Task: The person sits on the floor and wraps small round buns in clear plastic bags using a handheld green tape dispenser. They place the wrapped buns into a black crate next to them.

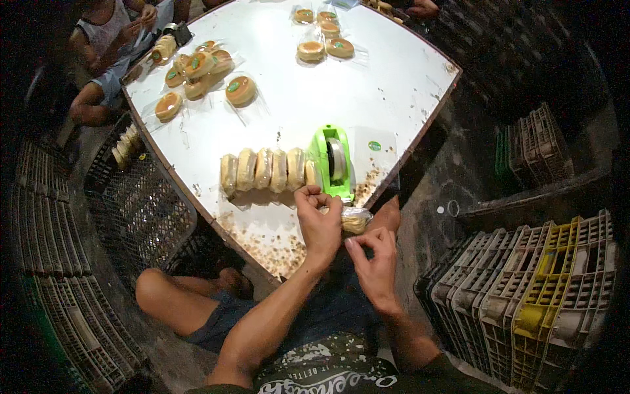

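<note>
Seen from above, we sit cross-legged at the corner of a white, crumb-strewn table (282, 98), and both hands work on one small round golden bun sealed in a clear plastic wrapper (355, 221), held in the air just off the table's edge, over our lap. Our left hand (319, 223) pinches the wrapper's near end, its fingers (314, 194) closed on the film, while our right hand (374, 262) curls beneath and beside the bun, fingertips closed on the wrapper's other side. The bun looks light, soft and easily squashed, and the film thin, slick and crinkly, so we judge the wrapper's loose ends the safest place to grip, not the bread itself. Just beyond our left hand stands a bright green plastic tape dispenser (331, 161), and beside it a row of wrapped pale buns standing on edge (262, 171). Farther off lie scattered wrapped buns with green stickers (197, 69). Grey and yellow plastic crates (525, 289) stack at our right; another person's arm (92, 108) rests at the far left.
</note>
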The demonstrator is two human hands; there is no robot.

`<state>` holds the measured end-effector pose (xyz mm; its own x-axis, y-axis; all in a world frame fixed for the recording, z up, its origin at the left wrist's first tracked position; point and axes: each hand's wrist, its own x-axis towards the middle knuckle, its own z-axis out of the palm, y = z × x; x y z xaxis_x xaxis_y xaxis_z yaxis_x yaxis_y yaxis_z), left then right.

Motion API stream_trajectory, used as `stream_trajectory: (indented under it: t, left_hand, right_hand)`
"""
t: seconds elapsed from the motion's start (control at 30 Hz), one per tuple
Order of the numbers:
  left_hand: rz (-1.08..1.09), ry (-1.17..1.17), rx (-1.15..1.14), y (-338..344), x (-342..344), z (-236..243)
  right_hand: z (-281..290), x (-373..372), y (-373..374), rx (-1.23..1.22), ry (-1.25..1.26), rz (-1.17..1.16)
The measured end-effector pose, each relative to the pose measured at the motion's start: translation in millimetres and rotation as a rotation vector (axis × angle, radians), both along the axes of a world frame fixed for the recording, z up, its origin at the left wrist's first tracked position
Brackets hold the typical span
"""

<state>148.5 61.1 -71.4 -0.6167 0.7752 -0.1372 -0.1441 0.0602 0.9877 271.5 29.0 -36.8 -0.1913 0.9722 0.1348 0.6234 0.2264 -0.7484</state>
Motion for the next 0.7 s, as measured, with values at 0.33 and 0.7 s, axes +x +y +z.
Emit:
stream_trajectory:
  t: [0.33,0.7]
  left_hand:
    - [-0.139,0.174,-0.228,-51.8,32.8,-17.2]
    - [-0.049,0.103,-0.218,-34.2,10.8,-36.3]
  right_hand:
    - [0.4,48.6,45.1,-0.261,0.047,0.182]
    - [-78.3,-2.7,109.8,-0.464,-0.303,0.258]
